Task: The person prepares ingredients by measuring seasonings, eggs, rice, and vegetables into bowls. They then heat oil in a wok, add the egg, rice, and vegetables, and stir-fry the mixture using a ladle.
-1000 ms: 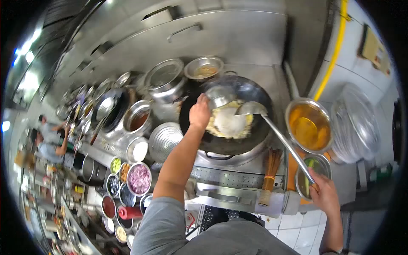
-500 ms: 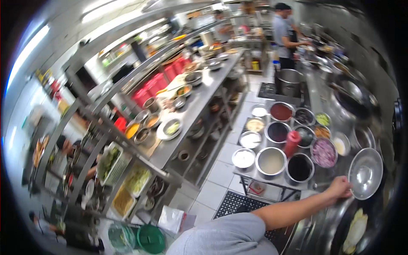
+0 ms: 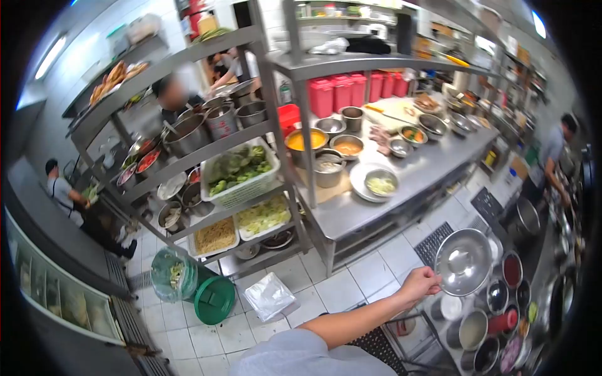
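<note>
My left hand grips the rim of a metal bowl, whose shiny inside faces me and shows no food. The bowl hangs above the group of ingredient containers at the right, near a pot of pale liquid and a red bottle. A dish of dark red sauce is just to its right. My right hand is outside the view, and so are the ladle and the wok with food.
A steel worktable with bowls runs across the middle. Left of it stands a rack with a basket of broccoli. A green bin and a plastic bag are on the floor. Co-workers stand left, behind the rack and far right.
The view has swung left, away from the wok and stove. My left hand has lifted the metal bowl out of the wok and carried it leftward. My right hand and the ladle have left the view.
</note>
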Available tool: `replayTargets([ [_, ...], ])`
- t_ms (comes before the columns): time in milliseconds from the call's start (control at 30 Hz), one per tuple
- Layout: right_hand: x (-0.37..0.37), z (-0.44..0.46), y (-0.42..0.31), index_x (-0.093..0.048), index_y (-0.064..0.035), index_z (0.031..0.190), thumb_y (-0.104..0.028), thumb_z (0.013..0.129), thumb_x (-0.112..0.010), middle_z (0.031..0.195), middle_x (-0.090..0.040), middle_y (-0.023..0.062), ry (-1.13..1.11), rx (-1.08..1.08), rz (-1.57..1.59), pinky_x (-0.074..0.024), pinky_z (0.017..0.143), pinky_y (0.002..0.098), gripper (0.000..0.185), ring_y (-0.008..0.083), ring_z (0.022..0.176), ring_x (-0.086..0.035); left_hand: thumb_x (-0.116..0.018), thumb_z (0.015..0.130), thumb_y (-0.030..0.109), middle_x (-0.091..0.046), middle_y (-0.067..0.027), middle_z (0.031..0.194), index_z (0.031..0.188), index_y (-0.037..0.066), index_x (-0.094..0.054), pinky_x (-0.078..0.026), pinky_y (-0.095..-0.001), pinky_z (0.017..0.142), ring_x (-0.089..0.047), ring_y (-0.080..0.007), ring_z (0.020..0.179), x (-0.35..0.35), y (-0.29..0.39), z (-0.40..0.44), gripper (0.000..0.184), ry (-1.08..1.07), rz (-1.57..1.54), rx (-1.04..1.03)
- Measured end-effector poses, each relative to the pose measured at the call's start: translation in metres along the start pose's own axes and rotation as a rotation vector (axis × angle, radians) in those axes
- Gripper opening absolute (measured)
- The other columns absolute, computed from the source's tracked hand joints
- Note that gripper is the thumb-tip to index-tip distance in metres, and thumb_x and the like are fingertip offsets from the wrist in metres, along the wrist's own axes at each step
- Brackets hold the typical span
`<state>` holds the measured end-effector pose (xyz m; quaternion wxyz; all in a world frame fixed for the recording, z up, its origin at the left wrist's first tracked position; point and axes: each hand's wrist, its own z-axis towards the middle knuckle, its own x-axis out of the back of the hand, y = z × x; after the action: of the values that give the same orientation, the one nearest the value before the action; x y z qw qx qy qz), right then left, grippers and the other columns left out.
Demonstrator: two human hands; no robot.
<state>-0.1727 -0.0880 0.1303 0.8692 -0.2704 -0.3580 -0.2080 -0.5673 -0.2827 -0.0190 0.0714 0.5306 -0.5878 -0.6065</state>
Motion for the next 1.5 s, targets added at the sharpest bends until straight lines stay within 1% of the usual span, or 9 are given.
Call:
replayTargets([
  [100,-0.087,0.028,-0.088,-0.056,-0.0041,0.134,-0.015,0.098,-0.062,0.119,-0.064,0.0152,-0.190,0.179,0.355,-0.0513,0.086,0.0333,0.038,0.0241,0.101,-0.064,-0.068,0.094,0.016,-0.064,-0.0056,0.082,0.089,0.002,-0.057,-0.058,-0.0232,0.069,-0.066,-0.0109,0.073,0.077,0.046,0.000,0.018,0.112,-0.032,-0.058],
  [233,-0.147,0.040,-0.177,-0.054,-0.0008,0.135,-0.015,0.100,-0.058,0.118,-0.064,0.0136,-0.567,-0.119,0.493,-0.0502,0.088,0.0328,0.038,0.0213,0.103,-0.061,-0.068,0.094,0.016,-0.064,-0.0050,0.085,0.089,0.003,-0.057,-0.058,-0.0242,0.070,-0.067,-0.0118,0.076,0.154,0.083,0.006,0.018,0.226,-0.043,-0.116],
  [400,-0.195,0.065,-0.252,-0.053,0.0001,0.136,-0.014,0.100,-0.057,0.114,-0.066,0.0138,-0.705,0.062,0.347,-0.0512,0.082,0.0305,0.039,0.0206,0.094,-0.065,-0.068,0.094,0.017,-0.063,-0.0041,0.086,0.090,0.003,-0.058,-0.058,-0.0259,0.074,-0.068,-0.0140,0.079,0.211,0.117,-0.001,0.018,0.312,-0.116,-0.167],
  [767,-0.319,0.101,-0.314,-0.057,-0.0047,0.134,-0.010,0.098,-0.055,0.115,-0.068,0.0159,-0.882,0.266,0.541,-0.0520,0.080,0.0356,0.036,0.0242,0.094,-0.066,-0.067,0.095,0.019,-0.064,-0.0062,0.091,0.092,0.002,-0.059,-0.058,-0.0274,0.078,-0.068,-0.0155,0.084,0.248,0.152,0.018,0.019,0.421,-0.102,-0.228],
  [800,-0.352,0.098,-0.299,-0.055,0.0012,0.132,0.001,0.091,-0.056,0.111,-0.066,0.0121,-0.914,0.130,0.774,-0.0482,0.070,0.0226,0.040,0.0088,0.075,-0.059,-0.067,0.094,0.019,-0.064,-0.0062,0.090,0.093,0.002,-0.059,-0.058,-0.0275,0.077,-0.068,-0.0151,0.083,0.249,0.155,0.023,0.019,0.434,-0.109,-0.232],
  [900,-0.383,0.118,-0.332,-0.058,0.0031,0.125,0.000,0.092,-0.057,0.098,-0.067,0.0090,-0.902,0.210,0.854,-0.0510,0.072,0.0264,0.033,0.0131,0.076,-0.061,-0.069,0.093,0.020,-0.064,-0.0053,0.084,0.090,0.003,-0.060,-0.057,-0.0264,0.071,-0.066,-0.0139,0.075,0.261,0.166,0.051,0.020,0.578,0.187,-0.179],
  [1333,-0.511,0.222,-0.318,-0.061,0.0044,0.117,0.000,0.090,-0.057,0.081,-0.064,0.0115,-0.963,0.361,0.835,-0.0534,0.061,0.0284,0.027,0.0180,0.068,-0.065,-0.073,0.084,0.012,-0.069,-0.0101,0.083,0.094,0.002,-0.067,-0.057,-0.0321,0.059,-0.069,-0.0186,0.069,0.303,0.230,0.268,0.015,0.794,-0.069,-0.275],
  [1400,-0.510,0.247,-0.323,-0.055,-0.0031,0.135,-0.007,0.097,-0.053,0.119,-0.066,0.0177,-1.208,0.449,0.411,-0.0523,0.085,0.0360,0.038,0.0252,0.100,-0.066,-0.072,0.078,0.011,-0.068,-0.0112,0.071,0.079,0.002,-0.067,-0.056,-0.0330,0.058,-0.069,-0.0194,0.064,0.302,0.245,0.307,0.010,0.835,0.041,-0.287],
  [1500,-0.554,0.253,-0.286,-0.054,-0.0001,0.135,-0.007,0.098,-0.053,0.123,-0.064,0.0192,-1.111,0.557,0.596,-0.0510,0.092,0.0366,0.038,0.0266,0.108,-0.064,-0.069,0.076,0.013,-0.068,-0.0126,0.065,0.075,0.002,-0.069,-0.057,-0.0349,0.064,-0.070,-0.0222,0.062,0.323,0.235,0.367,0.011,0.908,0.372,-0.270],
])
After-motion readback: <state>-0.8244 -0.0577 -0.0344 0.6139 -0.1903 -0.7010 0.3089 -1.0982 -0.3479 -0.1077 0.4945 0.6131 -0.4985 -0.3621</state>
